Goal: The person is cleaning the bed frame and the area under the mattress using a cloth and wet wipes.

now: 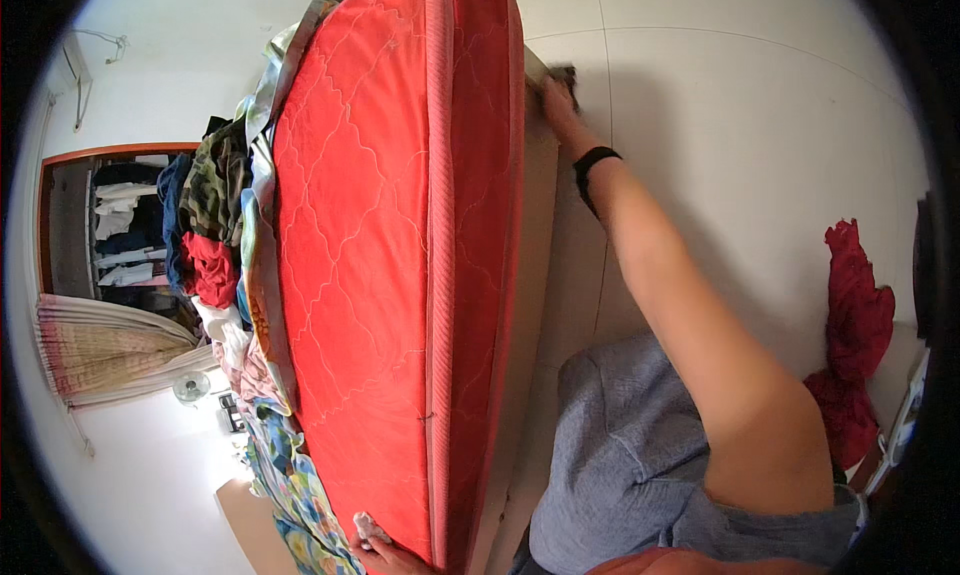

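Observation:
The view is tilted, so the bed stands along the picture's height. My right arm, with a black band (597, 157) on its wrist, stretches down beside the bed. My right hand (556, 103) is at the pale bed base (535, 185), closed by a dark bristly thing (567, 78) too small and blurred to name. At the lower edge, my left hand (392, 559) rests on the red quilted mattress (355, 225). Its fingers are closed around a crumpled whitish wad (369, 528); part of that hand is cut off by the frame.
Along the mattress's far side lie a patterned sheet (275, 455) and heaped clothes (215, 190). Beyond them are an open wardrobe (70, 215), a curtain (120, 350) and a fan (191, 387). Dark red cloth (855, 315) lies on the tiled floor (720, 125).

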### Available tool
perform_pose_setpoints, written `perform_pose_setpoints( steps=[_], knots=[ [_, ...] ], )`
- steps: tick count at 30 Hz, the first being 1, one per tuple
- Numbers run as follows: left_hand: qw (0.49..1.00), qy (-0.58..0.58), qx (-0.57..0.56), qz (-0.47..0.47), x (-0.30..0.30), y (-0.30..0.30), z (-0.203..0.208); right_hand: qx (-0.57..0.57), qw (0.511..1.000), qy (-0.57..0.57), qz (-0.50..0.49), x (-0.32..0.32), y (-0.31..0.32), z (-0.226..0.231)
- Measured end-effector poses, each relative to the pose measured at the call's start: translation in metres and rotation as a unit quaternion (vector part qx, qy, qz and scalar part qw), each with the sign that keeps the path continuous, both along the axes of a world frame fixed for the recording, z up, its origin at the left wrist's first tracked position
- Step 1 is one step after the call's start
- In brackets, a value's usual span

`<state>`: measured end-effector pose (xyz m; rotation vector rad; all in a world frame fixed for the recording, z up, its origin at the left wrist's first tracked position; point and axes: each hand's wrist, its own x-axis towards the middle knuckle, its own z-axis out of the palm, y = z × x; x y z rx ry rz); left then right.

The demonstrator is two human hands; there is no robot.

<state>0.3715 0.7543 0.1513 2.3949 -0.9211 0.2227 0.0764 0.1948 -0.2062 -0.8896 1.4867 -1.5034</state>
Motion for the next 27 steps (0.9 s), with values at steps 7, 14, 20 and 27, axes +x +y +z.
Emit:
perform_pose_setpoints(
  steps=[7, 14, 20, 27],
  knots=[
    [0.996, 0.055, -0.028, -0.058, 0.035, 0.014, -0.019, -0.097, 0.896, 0.419, -0.107, -0.025, 0.003, -0.018],
    [0.997, -0.059, -0.038, -0.009, 0.005, -0.005, -0.015, -0.311, 0.846, 0.399, -0.170, 0.001, 0.024, 0.065],
    [0.984, -0.163, 0.030, 0.072, 0.010, -0.009, -0.021, -0.214, 0.912, 0.332, -0.111, -0.065, -0.030, -0.065],
    [0.979, -0.191, 0.031, 0.068, 0.007, -0.007, -0.014, 0.036, 0.989, -0.138, -0.028, -0.023, 0.040, -0.053]
  ],
)
